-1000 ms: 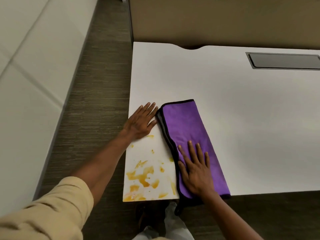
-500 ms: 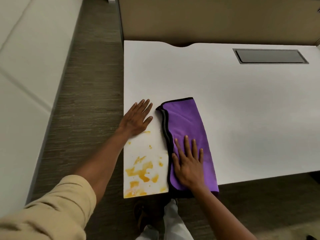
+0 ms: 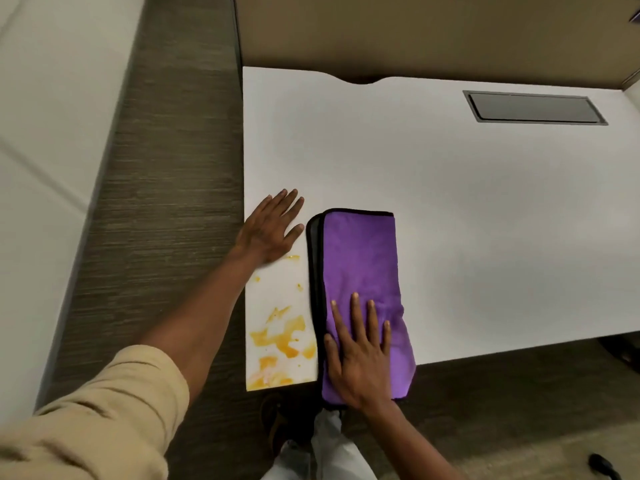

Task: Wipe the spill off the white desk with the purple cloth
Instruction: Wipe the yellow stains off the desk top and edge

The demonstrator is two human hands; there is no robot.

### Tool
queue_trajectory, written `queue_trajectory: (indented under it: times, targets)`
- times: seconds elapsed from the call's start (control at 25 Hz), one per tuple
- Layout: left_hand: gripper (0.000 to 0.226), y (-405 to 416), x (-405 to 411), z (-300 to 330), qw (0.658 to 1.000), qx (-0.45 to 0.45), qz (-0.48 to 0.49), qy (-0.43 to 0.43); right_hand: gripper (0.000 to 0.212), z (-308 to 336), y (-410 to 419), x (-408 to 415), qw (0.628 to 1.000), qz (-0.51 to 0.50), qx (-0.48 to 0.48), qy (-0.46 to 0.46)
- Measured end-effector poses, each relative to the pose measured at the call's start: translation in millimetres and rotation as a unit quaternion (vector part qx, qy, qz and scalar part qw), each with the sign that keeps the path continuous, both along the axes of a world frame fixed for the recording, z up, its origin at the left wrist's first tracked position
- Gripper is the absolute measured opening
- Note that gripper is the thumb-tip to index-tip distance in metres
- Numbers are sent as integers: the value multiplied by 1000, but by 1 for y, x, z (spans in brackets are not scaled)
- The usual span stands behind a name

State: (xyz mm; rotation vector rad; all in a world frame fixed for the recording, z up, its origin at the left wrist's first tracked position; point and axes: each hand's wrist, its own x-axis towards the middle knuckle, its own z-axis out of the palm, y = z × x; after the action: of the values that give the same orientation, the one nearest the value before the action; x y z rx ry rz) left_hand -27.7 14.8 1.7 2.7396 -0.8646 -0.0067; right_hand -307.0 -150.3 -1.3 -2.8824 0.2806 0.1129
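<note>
A folded purple cloth (image 3: 360, 265) with a black border lies on the white desk (image 3: 450, 202), its near end hanging over the front edge. My right hand (image 3: 360, 355) presses flat on the cloth's near part, fingers spread. An orange-yellow spill (image 3: 282, 336) covers the desk's front left corner, just left of the cloth, with small drops further back. My left hand (image 3: 272, 228) rests flat and open on the desk by its left edge, beyond the spill and left of the cloth.
A dark rectangular cable hatch (image 3: 533, 107) is set into the desk at the back right. A tan partition (image 3: 415, 32) stands behind the desk. Grey carpet (image 3: 166, 202) runs along the left, beside a white wall panel (image 3: 52, 133). My legs and a shoe (image 3: 277, 420) show below the desk edge.
The cloth has slid left and turned straighter under my right hand, covering the right edge of the spill. My left hand stays flat on the desk.
</note>
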Motion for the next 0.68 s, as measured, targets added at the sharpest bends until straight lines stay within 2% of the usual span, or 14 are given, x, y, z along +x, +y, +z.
queue_trajectory:
  times: [0.16, 0.36, 0.6, 0.68]
  targets:
    - [60, 0, 2, -1, 1000, 4, 5, 0, 61, 0, -8, 15, 999, 44, -17, 3]
    - [56, 0, 2, 0, 1000, -2, 2, 8, 59, 10, -7, 87, 999, 10, -3, 46]
    - [55, 2, 2, -2, 1000, -13, 10, 1, 60, -2, -11, 1, 999, 52, -17, -2]
    - [56, 1, 3, -1, 1000, -19, 9, 3, 61, -1, -13, 5, 998, 53, -13, 9]
